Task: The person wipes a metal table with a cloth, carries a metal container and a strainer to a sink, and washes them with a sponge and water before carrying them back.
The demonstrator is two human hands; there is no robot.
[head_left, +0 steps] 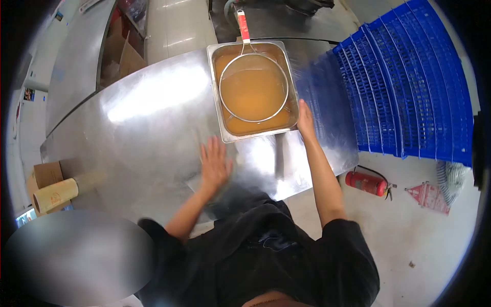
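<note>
Steel pan, filled almost to its rim with orange liquid, is shown on the far part of a steel table, with its near edge just beyond the 2 hands. 1 round wire strainer is seated in the liquid, and its red handle is laid over the far rim.

Handling note (a judgement): because so little rim is left above the liquid, the pan is best kept level, steadied at 2 opposite points and shifted slowly, so that nothing is slopped over and the strainer is not tipped.

Left hand: laid flat on the bare table just short of the pan's near left corner, fingers spread wide, nothing held, pan not touched.

Right hand: pressed against the pan's near right corner, fingers held together. Whether the rim is gripped cannot be told.

Blue crates are stacked to the right, beyond the table.
</note>
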